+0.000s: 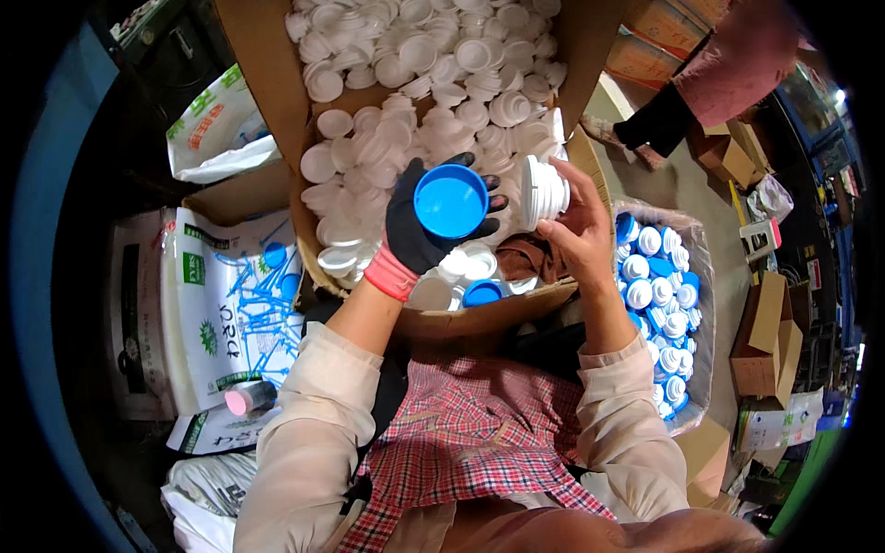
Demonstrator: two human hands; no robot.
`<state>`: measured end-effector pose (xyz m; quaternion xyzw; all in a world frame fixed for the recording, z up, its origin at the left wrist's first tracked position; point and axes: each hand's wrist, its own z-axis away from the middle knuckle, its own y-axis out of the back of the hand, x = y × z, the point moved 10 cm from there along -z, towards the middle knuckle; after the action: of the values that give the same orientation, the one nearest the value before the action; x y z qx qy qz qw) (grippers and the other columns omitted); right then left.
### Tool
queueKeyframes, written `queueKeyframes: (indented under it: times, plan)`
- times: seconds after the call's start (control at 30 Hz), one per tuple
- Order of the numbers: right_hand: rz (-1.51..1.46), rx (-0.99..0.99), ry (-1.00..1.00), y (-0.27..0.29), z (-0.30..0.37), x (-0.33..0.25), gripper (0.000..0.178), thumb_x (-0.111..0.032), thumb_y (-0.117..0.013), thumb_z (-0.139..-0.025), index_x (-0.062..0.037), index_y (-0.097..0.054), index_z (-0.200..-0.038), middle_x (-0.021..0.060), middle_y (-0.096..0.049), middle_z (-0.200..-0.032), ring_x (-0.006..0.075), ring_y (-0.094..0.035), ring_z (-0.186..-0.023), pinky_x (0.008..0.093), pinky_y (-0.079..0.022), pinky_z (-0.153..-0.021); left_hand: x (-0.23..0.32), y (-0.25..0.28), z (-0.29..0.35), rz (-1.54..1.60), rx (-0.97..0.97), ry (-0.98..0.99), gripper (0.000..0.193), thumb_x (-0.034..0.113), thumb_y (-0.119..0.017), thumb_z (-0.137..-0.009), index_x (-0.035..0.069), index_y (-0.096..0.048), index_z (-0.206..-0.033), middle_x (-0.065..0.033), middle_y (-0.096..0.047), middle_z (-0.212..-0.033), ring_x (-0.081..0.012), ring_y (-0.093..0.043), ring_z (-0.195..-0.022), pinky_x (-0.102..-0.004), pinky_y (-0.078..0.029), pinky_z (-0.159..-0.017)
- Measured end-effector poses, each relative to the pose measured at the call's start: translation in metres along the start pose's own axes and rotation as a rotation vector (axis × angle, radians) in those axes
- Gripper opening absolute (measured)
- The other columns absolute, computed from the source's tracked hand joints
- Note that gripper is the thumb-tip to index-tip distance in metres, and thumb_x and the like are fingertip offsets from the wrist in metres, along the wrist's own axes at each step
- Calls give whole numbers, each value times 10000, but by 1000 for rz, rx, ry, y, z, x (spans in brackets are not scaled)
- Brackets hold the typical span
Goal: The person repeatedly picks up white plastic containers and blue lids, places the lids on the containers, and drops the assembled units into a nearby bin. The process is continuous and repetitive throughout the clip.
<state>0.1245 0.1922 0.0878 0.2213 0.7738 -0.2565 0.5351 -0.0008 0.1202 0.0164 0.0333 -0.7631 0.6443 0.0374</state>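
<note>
On the palm of my left hand, in a black glove with a red cuff, rests a blue cap, its hollow side up. The gloved fingers curl around it. My bare right hand pinches a white, ridged plastic piece between thumb and fingers, just right of the cap and apart from it. Both hands are above a cardboard box heaped with loose white plastic pieces. Another blue cap and a brown cloth lie at its near side.
To the right stands a plastic-lined container of blue-and-white caps. Left, blue strips and a pink-topped container lie on printed white bags. A person in pink is at the upper right, beyond open cartons.
</note>
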Motion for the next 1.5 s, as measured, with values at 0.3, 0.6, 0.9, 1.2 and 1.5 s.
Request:
queueKeyframes:
  times: [0.3, 0.6, 0.9, 1.2, 1.5]
  plan:
    - [830, -146, 378, -66, 12, -17, 638, -111, -793, -661, -52, -557, -1250, 123, -536, -1044, 284, -549, -954, 368, -460, -833, 1, -13, 11, -544, -41, -231, 554, 144, -664, -885, 19, -416, -1365, -130, -556, -1291, -226, -579, -1123, -367, -445, -1004]
    - [898, -142, 344, -67, 12, -9, 635, -131, -798, -665, -62, -563, -1251, 116, -536, -1013, 287, -538, -941, 375, -445, -822, 18, -20, 28, -1747, 72, -615, 668, 101, -790, -729, 19, -454, -1302, -140, -559, -1264, -247, -581, -1114, -344, -465, -956]
    - [939, -151, 367, -71, 14, -9, 638, -130, -800, -660, -58, -562, -1247, 114, -533, -1002, 289, -534, -932, 382, -446, -818, 16, -39, 31, -1721, 76, -626, 657, 57, -749, -733, 38, -455, -1320, -115, -590, -1200, -246, -601, -1066, -333, -479, -922]
    - [-14, 112, -122, -18, 2, 52, 521, -408, -609, -924, 33, -561, -1198, 82, -577, -1141, 163, -519, -1034, 294, -419, -918, -11, -25, 14, -944, 76, -227, 737, 38, -709, -789, 37, -375, -1446, -55, -508, -1330, -136, -531, -1137, -288, -440, -975]
    - [181, 503, -231, 20, 12, 77, 600, -563, -443, -964, -25, -592, -744, 16, -512, -693, 127, -456, -683, 278, -393, -682, -39, -10, 6, -1248, 16, -234, 747, 55, -713, -806, 39, -350, -1459, -76, -467, -1405, -166, -459, -1244, -311, -364, -1048]
